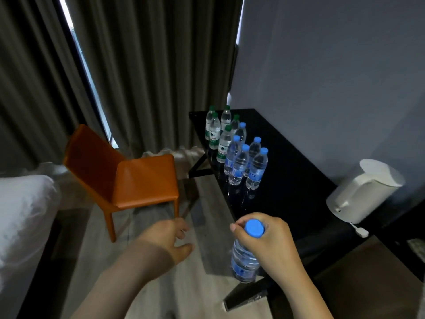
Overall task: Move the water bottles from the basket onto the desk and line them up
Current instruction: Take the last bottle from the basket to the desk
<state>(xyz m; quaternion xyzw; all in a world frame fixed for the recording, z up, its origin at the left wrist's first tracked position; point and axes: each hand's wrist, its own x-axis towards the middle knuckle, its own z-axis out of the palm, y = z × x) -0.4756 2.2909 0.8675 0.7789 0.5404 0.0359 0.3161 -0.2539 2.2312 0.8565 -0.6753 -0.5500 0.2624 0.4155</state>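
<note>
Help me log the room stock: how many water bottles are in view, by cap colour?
On the desk, green-capped bottles: 5
On the desk, blue-capped bottles: 5
In the right hand, blue-capped bottle: 1
Total: 11

The right hand (269, 240) grips the bottle (243, 264) neck; left hand (166, 238) extends, fingers (182, 227) loosely curled.
</note>
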